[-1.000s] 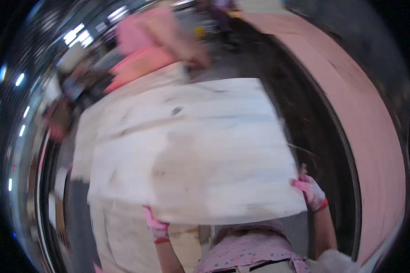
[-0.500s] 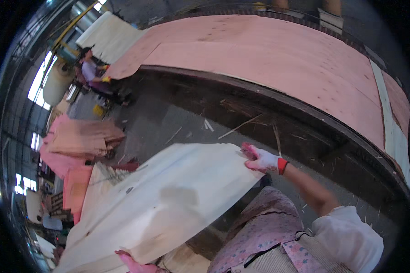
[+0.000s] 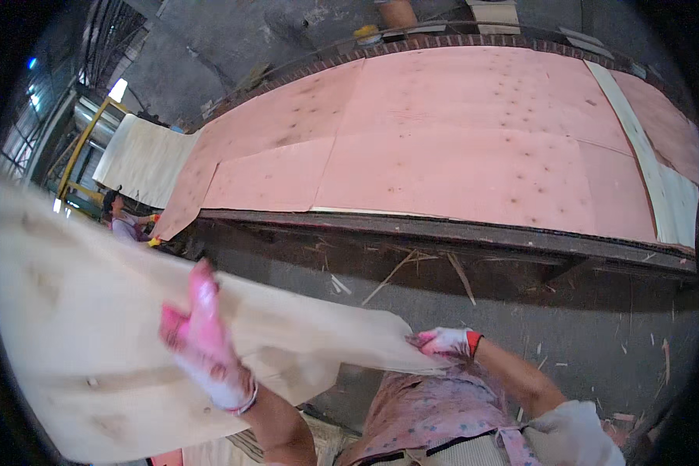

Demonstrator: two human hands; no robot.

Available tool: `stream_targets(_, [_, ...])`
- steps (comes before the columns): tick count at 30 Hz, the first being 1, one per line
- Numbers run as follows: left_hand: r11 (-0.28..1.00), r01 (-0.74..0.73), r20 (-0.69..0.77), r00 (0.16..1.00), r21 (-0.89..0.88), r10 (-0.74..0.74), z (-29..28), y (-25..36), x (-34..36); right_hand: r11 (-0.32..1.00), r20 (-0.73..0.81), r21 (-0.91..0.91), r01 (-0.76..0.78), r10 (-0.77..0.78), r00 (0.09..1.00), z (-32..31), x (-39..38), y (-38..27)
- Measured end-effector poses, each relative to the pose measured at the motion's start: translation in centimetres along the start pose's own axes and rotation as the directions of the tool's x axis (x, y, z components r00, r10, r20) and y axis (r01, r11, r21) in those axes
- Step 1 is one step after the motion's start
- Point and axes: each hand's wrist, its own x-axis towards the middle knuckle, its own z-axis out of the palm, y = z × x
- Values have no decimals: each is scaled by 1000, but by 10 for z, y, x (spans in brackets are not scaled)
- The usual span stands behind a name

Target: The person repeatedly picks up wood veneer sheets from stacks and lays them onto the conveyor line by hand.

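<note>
A large pale wood veneer sheet (image 3: pixel 287 326) stretches from the left rim to my right hand, its left part raised high. My right hand (image 3: pixel 446 342), in a white glove with pink-stained fingers and a red cuff, grips its right end in front of my apron. My left hand (image 3: pixel 210 342), in a similar pink-stained glove, is up against the near face of the sheet, thumb and fingers stretched out. It does not close round the edge; whether the palm presses on the sheet is hard to tell.
Ahead stands a long low table (image 3: pixel 443 227) covered with pink sheets (image 3: pixel 443 155), a pale strip (image 3: pixel 629 132) across its right part. A co-worker (image 3: pixel 124 221) in yellow gloves holds the pink sheet's far left corner. Wood scraps (image 3: pixel 388 279) litter the floor.
The veneer sheet has swung up on the left and now hides the pink stacks there. My left hand has risen from the lower edge; my right hand has come down, still gripping. The view has turned.
</note>
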Motion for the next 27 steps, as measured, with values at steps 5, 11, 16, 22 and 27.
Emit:
stream_targets(5, [818, -49, 121, 992, 573, -26, 142, -73, 94, 945, -33, 327, 25, -16, 999, -29, 12, 37])
stream_targets(11, [656, -422, 541, 841, 625, 25, 190, -314, 168, 912, -283, 218, 348, -282, 916, -69, 26, 66])
stream_targets(16, [912, 410, 605, 721, 18, -337, 91, -540, 72, 854, -656, 75, 516, -348, 670, -76, 24, -9])
stream_targets(22, [263, 665, 508, -202, 699, -837, 1, -522, 12, 708, -888, 416, 571, 451, 89, -70, 57, -44])
stream_targets(27, [-115, 944, 477, -258, 308, -840, -68, -503, 18, 916, -993, -84, 392, -107, 39, -74, 72, -56])
